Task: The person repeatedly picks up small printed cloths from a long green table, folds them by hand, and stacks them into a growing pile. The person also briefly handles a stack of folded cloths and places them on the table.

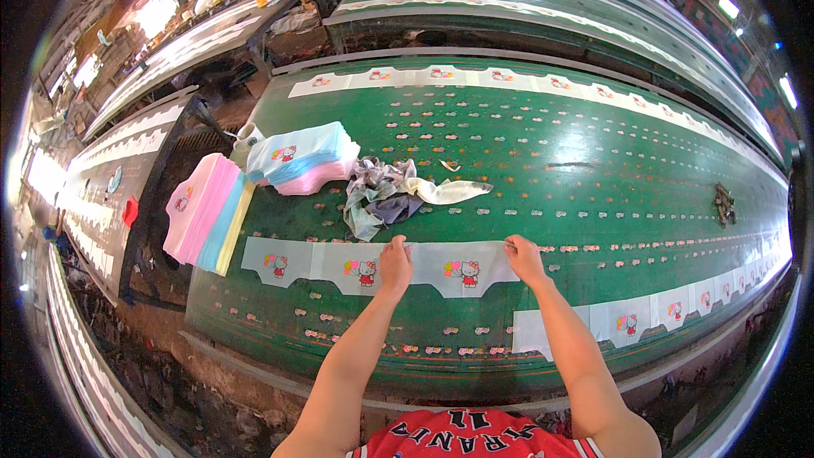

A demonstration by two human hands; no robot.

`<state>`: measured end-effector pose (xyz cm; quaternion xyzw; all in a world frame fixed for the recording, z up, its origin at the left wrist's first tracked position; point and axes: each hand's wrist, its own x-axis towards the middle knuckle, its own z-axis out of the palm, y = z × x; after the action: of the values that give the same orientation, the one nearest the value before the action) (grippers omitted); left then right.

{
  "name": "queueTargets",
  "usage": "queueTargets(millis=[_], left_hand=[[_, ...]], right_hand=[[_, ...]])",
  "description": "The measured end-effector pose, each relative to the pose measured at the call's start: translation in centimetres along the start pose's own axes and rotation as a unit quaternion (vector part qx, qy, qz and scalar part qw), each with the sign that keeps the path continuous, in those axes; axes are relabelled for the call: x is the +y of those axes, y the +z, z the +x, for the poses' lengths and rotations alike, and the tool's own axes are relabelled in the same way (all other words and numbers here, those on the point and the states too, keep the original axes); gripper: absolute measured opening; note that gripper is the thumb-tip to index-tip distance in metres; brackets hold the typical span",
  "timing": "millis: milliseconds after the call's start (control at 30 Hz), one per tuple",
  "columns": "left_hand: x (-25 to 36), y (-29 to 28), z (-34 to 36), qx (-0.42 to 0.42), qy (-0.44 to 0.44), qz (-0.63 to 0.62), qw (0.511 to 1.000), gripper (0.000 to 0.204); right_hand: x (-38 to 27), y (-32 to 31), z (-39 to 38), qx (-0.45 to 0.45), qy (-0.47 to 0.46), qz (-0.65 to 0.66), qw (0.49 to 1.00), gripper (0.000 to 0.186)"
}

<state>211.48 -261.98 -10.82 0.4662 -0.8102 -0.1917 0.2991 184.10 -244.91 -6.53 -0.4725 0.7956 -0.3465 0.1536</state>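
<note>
My left hand (395, 266) is closed in a pinch on the upper edge of a pale printed cloth piece (458, 256) that has a cartoon cat with balloons on it. My right hand (526, 259) pinches the same piece near its upper right corner. The piece is stretched between both hands over the green table (475, 153). Left of it, two similar cloth pieces, one at the left end (277, 277) and one beside my left hand (335, 256), lie flat in a row.
Stacks of pink, blue and yellow cloth pieces (203, 212) and blue and pink ones (303, 153) stand at the left. Crumpled rags (381, 195) lie beyond my hands. Rows of printed pieces run along the far edge (441, 75) and the near right edge (602, 320).
</note>
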Motion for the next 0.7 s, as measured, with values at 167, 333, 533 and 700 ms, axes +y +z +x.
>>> queueTargets(millis=[167, 333, 533, 700], left_hand=[[0.7, -0.5, -1.5, -0.016, 0.021, 0.049, 0.998, 0.03], [2.7, -1.1, -7.1, -0.002, 0.113, 0.06, 0.992, 0.03], [5.8, -2.5, -13.9, -0.047, 0.141, 0.01, 0.989, 0.026], [8.0, -3.2, -17.1, -0.052, 0.14, -0.009, 0.989, 0.025]], right_hand=[[0.5, -0.1, -1.3, 0.053, 0.008, -0.06, 0.997, 0.027], [0.3, -0.5, -5.9, 0.089, -0.065, -0.108, 0.988, 0.028], [-0.8, -1.3, -13.6, 0.043, -0.069, -0.113, 0.99, 0.03], [-0.9, -2.3, -18.5, 0.044, -0.016, -0.109, 0.993, 0.029]])
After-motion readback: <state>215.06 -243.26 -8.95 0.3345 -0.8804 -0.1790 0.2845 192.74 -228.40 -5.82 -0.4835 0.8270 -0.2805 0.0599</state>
